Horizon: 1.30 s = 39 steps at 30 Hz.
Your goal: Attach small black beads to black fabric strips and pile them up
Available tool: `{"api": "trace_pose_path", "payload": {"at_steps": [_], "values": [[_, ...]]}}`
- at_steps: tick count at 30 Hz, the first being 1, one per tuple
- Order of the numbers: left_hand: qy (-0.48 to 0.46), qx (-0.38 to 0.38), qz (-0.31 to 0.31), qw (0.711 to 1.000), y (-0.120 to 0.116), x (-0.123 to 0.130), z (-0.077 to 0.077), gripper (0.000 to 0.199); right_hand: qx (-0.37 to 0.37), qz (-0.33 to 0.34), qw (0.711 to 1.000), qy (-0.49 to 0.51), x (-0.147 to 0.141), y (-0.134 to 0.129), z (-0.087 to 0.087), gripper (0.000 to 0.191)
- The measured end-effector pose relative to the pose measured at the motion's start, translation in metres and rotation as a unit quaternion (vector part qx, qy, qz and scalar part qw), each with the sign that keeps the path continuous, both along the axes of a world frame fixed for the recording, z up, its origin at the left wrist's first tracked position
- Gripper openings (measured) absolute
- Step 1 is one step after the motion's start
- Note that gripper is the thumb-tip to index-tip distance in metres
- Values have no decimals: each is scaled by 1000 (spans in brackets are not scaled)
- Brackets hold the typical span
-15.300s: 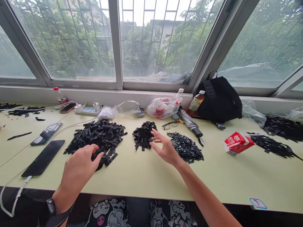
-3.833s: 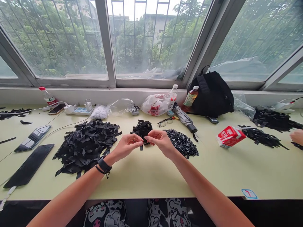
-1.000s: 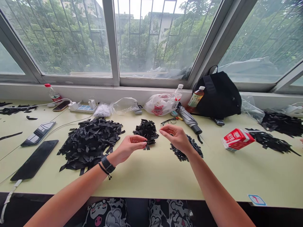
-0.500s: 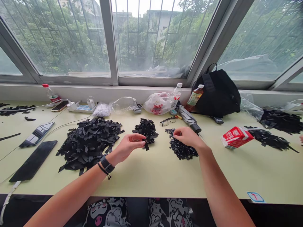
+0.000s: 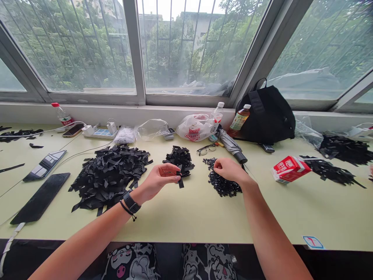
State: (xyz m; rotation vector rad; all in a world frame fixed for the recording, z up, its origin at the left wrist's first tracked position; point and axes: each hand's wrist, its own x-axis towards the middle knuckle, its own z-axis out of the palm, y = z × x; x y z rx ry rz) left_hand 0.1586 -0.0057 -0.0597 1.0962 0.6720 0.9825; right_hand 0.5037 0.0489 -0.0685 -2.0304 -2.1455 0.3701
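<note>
Between the thumb and fingers of my left hand (image 5: 161,179) is a short black strip (image 5: 181,183), its end hanging below the fingertips. My right hand (image 5: 229,170) is curled in a pinch over a pile of small black ring-shaped pieces (image 5: 223,186). Whatever its fingertips grip there is hidden or too small to make out. Just beyond my left fingers lies a small heap of black strips (image 5: 178,156). A much larger heap of cut black strips (image 5: 109,177) spreads to the left of that hand.
Glasses (image 5: 206,149) and a folded umbrella (image 5: 230,144) lie behind the rings. A red and white milk carton (image 5: 291,170) stands on the right, near more black strips (image 5: 335,171). Two phones and a black slab (image 5: 42,198) are at left. A backpack (image 5: 266,114) leans against the window wall.
Both hands stay almost where they were. The strip in my left hand shows slightly more, and my right fingers have shifted a little over the rings.
</note>
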Motion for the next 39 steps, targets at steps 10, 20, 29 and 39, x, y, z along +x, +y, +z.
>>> {"api": "trace_pose_path", "payload": {"at_steps": [10, 20, 29, 39], "values": [[42, 48, 29, 998, 1, -1, -4, 31, 130, 58, 959, 245, -31, -10, 15, 20], [50, 91, 41, 994, 2, 2, -7, 31, -41, 170, 771, 613, -144, -49, -8, 27], [64, 150, 88, 983, 3, 4, -14, 28, -36, 84, 759, 644, -141, -46, -9, 29], [125, 227, 161, 952, 2, 6, -18, 20, -48, 85, 757, 646, -142, -49, -7, 33]]}}
